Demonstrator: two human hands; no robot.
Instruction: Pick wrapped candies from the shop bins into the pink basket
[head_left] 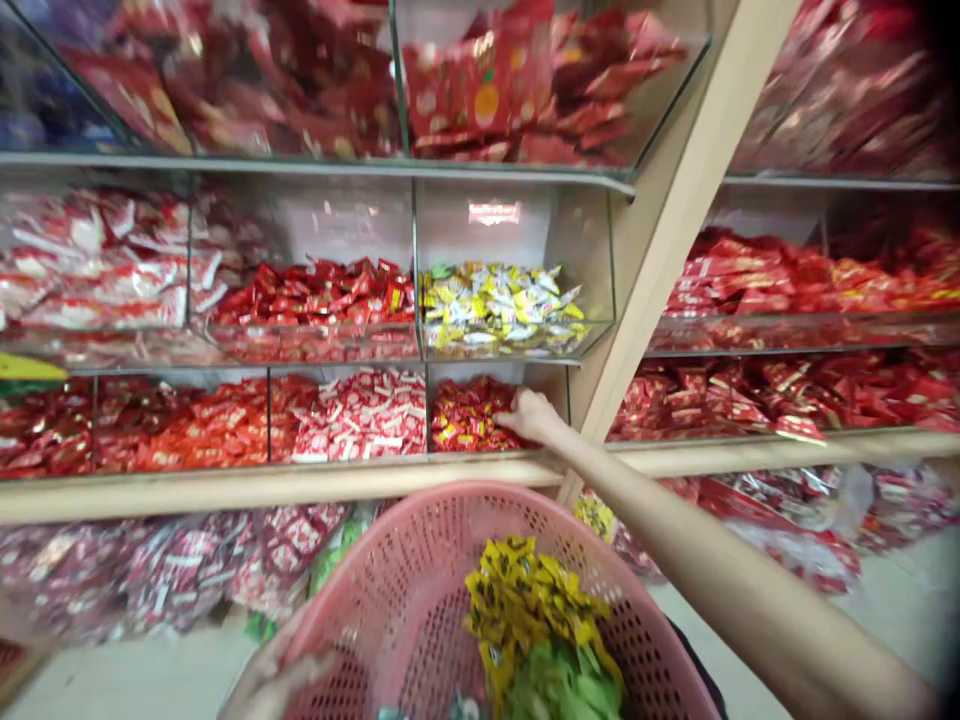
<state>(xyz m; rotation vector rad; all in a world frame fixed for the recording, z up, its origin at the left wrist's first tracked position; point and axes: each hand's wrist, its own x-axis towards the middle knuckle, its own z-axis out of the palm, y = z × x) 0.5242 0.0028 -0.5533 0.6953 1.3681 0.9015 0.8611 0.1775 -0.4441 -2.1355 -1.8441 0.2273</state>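
Observation:
My right hand (529, 415) reaches into a lower shelf compartment, its fingers curled down at the small red-and-yellow wrapped candies (466, 412). Whatever lies inside those fingers is hidden. At the bottom left, my left hand (281, 675), somewhat blurred, grips the side of a pink perforated plastic basket (420, 500), with its fingers over the rim. Inside the basket lie yellow wrapped candies (525, 590) and, nearer to me, green wrapped ones (566, 685). A few small pale blue pieces show at the basket's bottom edge, partly cut off.
Clear dividers split the shelves into compartments of wrapped sweets, including white-and-red candies (364, 410) and yellow-and-white ones (499, 300). A slanting wooden post (667, 240) stands right of my hand's compartment. Beneath the wooden shelf edge (225, 495) are bagged sweets (187, 570).

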